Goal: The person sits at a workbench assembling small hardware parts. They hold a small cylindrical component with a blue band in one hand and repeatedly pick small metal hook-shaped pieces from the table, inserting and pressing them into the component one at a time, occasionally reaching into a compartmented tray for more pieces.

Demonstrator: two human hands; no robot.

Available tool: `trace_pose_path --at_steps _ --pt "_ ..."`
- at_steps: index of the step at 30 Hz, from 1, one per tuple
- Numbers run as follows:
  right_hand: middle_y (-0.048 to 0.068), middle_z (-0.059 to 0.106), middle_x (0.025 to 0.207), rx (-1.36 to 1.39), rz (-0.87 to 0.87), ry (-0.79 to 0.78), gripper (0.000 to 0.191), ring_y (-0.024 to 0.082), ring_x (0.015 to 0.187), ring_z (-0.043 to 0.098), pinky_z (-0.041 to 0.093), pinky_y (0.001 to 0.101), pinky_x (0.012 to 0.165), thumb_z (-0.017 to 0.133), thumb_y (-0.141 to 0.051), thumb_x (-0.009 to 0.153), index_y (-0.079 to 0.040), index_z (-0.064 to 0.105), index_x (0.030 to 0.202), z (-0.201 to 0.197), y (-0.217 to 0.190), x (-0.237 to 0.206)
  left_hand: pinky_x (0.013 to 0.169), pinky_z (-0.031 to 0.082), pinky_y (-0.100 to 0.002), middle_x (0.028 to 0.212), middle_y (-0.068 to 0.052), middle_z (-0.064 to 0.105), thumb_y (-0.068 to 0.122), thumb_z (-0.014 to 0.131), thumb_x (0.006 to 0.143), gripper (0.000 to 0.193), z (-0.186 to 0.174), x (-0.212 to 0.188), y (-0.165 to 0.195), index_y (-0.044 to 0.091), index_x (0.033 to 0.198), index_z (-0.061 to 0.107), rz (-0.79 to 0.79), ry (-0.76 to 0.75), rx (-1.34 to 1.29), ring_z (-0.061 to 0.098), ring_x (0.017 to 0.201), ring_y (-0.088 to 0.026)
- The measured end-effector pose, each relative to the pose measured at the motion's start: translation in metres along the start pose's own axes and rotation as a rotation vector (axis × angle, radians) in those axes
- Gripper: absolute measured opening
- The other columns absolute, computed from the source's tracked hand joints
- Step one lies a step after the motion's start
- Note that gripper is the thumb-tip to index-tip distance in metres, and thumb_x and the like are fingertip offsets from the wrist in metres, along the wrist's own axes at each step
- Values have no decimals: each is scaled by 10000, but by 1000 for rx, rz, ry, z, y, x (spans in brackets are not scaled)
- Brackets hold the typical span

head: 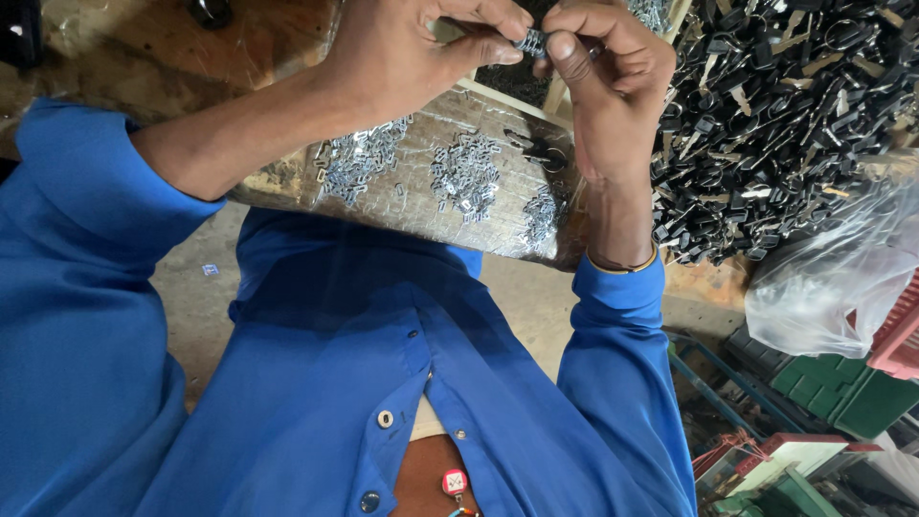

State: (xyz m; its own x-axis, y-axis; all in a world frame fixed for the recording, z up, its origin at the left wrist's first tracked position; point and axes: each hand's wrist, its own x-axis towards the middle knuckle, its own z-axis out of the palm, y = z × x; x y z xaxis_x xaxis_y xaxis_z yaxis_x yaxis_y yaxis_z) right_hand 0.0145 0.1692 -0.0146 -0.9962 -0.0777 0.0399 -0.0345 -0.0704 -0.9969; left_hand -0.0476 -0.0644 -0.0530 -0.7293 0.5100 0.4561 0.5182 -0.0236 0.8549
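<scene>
Both hands pinch one small metal clip [532,41], held just above the far edge of the foil-covered board [287,187]. Left hand [402,53] grips it w/ thumb + forefinger, right hand [608,81] same from the other side. On the board: loose piles of silver clips [464,177]. Right of board: big heap of black keys [785,105], clear plastic bag [833,278] below it, contents can't tell.

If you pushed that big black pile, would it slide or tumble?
The black pile is loose small pieces heaped high, so it would probably spill and scatter, not slide whole. The pieces look hard, so likely stiff and clattery.
</scene>
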Motion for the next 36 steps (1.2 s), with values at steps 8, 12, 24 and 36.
trace_pose_path --at_steps 8,12,24,36 --pt "86 686 1187 -15 -13 -12 125 140 932 665 571 275 825 731 96 1074 44 728 1188 0 2 -3 948 647 -277 1181 -66 784 12 825 1018 129 1 -2 0 41 1129 765 -3 0 -37 777 1091 -165" --pt "84 679 1198 -124 -71 -22 170 138 998 662 565 264 876 788 124 1041 47 741 1186 -1 -2 -4 953 660 -269 1196 -73 781 1 810 1030 125 1 -2 0 35 1139 760 -14 -10 -75 779 1107 -167" --pt "121 714 1171 -466 -258 -41 148 191 1052 693 562 279 926 848 116 1001 49 771 1108 1 -16 -2 889 654 -258 1179 -80 779 9 819 1036 84 1 1 1 30 1097 766 87 -18 38 776 1072 -165" --pt "102 714 1221 -610 -275 3 158 167 1056 686 549 274 923 769 105 1069 38 755 1212 16 -15 -9 969 645 -280 1178 -95 769 -28 809 1034 103 3 -5 0 9 1110 748 62 27 -54 768 1103 -185"
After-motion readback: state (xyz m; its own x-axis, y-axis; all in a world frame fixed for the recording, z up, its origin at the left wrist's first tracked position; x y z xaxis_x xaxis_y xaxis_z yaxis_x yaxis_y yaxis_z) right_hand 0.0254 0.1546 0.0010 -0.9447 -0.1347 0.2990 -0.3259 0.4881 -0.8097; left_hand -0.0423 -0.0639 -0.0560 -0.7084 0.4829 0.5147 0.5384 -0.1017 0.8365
